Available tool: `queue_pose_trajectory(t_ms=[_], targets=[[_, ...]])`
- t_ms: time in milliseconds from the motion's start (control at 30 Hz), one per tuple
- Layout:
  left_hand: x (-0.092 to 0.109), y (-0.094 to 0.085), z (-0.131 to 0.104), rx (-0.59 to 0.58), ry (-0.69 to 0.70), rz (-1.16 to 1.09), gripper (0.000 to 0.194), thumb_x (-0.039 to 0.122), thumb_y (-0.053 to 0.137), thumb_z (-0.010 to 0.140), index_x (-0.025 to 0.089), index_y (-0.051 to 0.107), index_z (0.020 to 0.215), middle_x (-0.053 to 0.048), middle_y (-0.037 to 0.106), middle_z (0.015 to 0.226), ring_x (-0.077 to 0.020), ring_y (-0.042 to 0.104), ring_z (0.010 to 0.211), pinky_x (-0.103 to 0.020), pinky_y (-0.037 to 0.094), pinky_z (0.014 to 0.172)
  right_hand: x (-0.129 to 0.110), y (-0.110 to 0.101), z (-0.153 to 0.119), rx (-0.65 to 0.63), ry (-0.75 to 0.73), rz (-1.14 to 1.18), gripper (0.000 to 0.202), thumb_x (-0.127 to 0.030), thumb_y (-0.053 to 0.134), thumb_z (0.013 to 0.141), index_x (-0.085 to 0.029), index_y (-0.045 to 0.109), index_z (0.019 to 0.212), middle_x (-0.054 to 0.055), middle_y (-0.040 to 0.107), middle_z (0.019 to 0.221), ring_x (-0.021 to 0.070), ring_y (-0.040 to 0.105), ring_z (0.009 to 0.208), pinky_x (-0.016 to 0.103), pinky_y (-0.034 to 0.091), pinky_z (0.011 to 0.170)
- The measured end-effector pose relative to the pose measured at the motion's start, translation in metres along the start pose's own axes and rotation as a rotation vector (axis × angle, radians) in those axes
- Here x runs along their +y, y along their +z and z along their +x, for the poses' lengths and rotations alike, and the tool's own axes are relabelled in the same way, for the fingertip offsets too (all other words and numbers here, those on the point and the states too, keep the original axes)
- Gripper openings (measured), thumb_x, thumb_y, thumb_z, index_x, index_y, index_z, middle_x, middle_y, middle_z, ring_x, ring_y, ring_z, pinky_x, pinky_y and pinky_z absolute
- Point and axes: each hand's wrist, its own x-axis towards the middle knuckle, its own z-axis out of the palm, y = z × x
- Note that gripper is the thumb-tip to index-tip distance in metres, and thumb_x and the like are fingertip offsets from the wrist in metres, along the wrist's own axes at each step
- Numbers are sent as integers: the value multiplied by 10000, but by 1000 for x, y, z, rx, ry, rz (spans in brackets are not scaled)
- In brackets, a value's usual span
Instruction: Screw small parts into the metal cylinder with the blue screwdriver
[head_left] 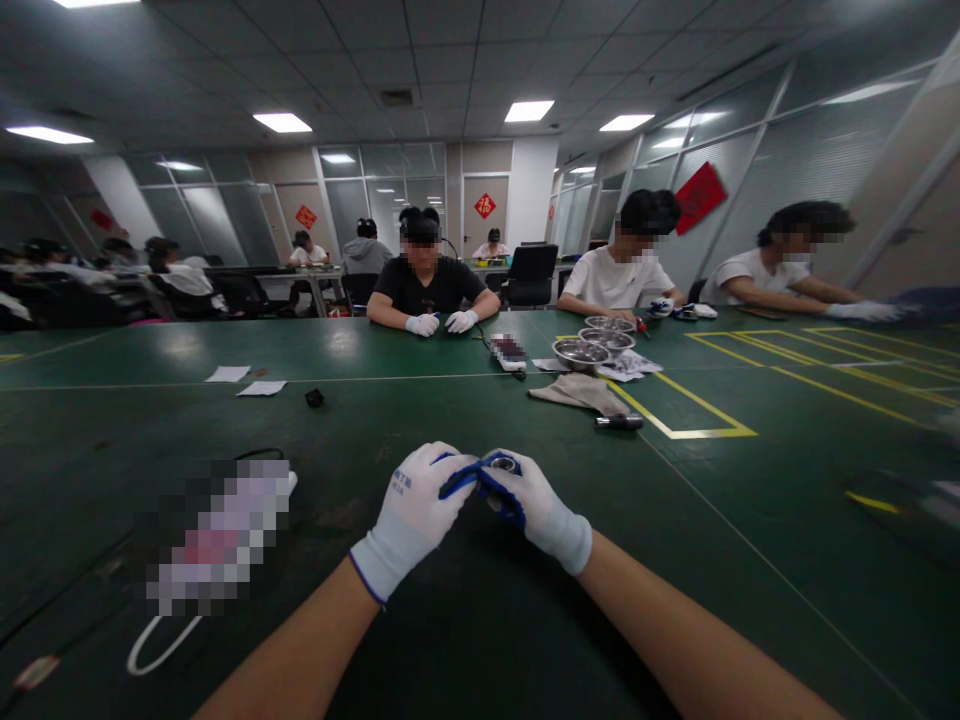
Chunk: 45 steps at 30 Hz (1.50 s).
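Because your right hand point(538, 505) is curled around the small round metal piece point(503, 464), let that hand be the steady one—firm enough to stop the piece rolling, light enough not to hide its rim. Your left hand point(416, 505) meets it with narrowed fingers at the piece's left side; whether they pinch anything, you cannot tell from this angle. The piece sits up at your right fingers, over the near part of the green table point(420, 410). Coated gloves may dull your feel for small edges, so work low—a slip would then be a short drop. The dark cylindrical object point(619, 422) and the cloth point(581, 392) lie farther off, well apart from your hands.
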Motion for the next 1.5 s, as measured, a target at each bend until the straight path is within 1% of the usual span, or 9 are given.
queue_pose_trajectory(t_ms=[100,267,367,500,667,833,1000,1333,1500], targets=[[0,0,0,1,-12,0,165,140,681,912,197,754,1048,-51,738,1015,-221,708,956,-402,603,892,-1,0,0,-3,13,6,467,-561,889,630,-194,628,753,-21,599,686,134,557,608,263,446,555],[0,-1,1,-1,-40,-25,160,138,683,903,200,757,1031,-49,743,1013,-219,712,960,-393,598,898,-1,-3,1,-37,6,-27,456,-569,862,668,-192,628,772,-24,590,694,133,552,610,266,440,559],[2,-4,3,44,-82,-68,143,156,679,905,207,759,1012,-43,744,987,-214,714,942,-380,597,892,1,-4,1,-15,-115,-148,415,-569,803,740,-198,621,784,-20,598,693,138,546,606,281,445,574],[7,-11,6,99,-172,-175,115,192,685,904,206,767,985,-39,725,969,-203,710,910,-355,600,852,0,-2,-3,40,-350,-357,242,-426,715,844,-210,610,824,-8,635,749,156,584,690,298,479,658],[17,-17,6,58,-225,-239,101,198,753,846,212,787,939,-46,663,1017,-207,679,946,-356,592,855,-2,4,-8,6,-436,-469,127,-309,644,865,-213,568,830,-20,590,737,146,546,652,279,437,596],[24,-16,6,15,-284,-235,62,223,770,830,210,779,890,-50,641,1011,-220,651,940,-392,589,858,-1,8,-10,64,-548,-554,97,-236,610,849,-224,515,833,-18,568,761,148,534,659,279,421,591],[30,-11,6,19,-291,-224,41,237,764,836,202,752,818,-43,634,980,-212,644,906,-381,583,828,2,11,-10,68,-569,-568,97,-172,571,841,-230,502,877,-9,574,800,163,560,707,290,443,625],[35,-5,5,32,-335,-161,43,231,766,828,201,742,807,-48,637,985,-239,652,957,-416,578,867,5,18,-13,71,-564,-570,136,-131,554,827,-234,503,899,9,578,844,181,568,756,315,472,666],[37,-3,4,50,-361,-184,58,235,758,836,214,735,787,-37,646,949,-228,658,900,-396,588,820,8,19,-11,55,-562,-582,164,-113,541,817,-241,503,914,15,588,863,190,577,779,321,483,687]])
